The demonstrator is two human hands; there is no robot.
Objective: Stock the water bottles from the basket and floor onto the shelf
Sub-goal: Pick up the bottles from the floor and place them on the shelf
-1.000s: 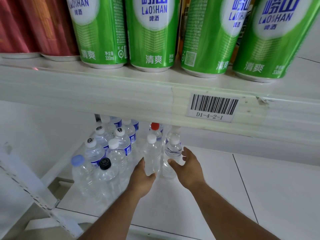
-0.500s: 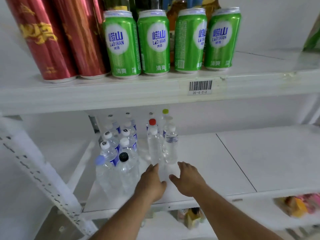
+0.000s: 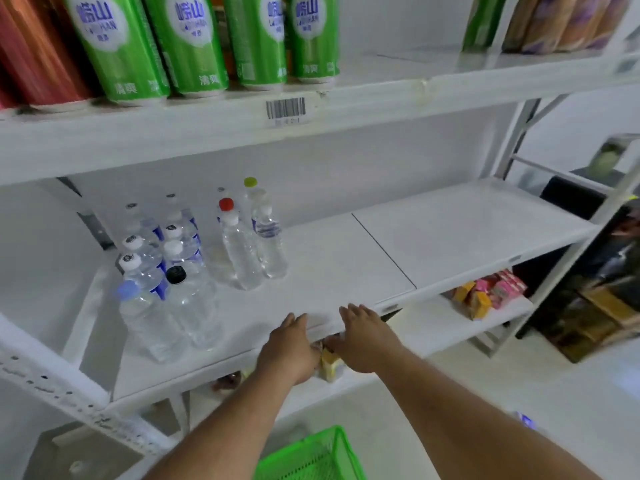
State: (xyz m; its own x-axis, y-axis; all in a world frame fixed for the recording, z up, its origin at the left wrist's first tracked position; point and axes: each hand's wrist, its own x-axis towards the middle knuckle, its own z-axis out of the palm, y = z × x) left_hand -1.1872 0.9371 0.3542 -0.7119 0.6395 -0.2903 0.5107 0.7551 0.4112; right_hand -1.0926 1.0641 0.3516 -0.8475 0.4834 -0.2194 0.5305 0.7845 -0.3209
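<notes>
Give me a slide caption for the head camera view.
Both empty hands, left and right, at the shelf edge near stocked water bottles.

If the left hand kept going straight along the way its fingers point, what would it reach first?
Probably nothing soon: the left hand points across bare shelf toward the back wall. The clear bottle pair stands left of that line, though depth is hard to judge.

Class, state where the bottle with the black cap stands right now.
In the head view, the bottle with the black cap stands at the front left of the middle shelf, right of the blue-capped bottle.
</notes>
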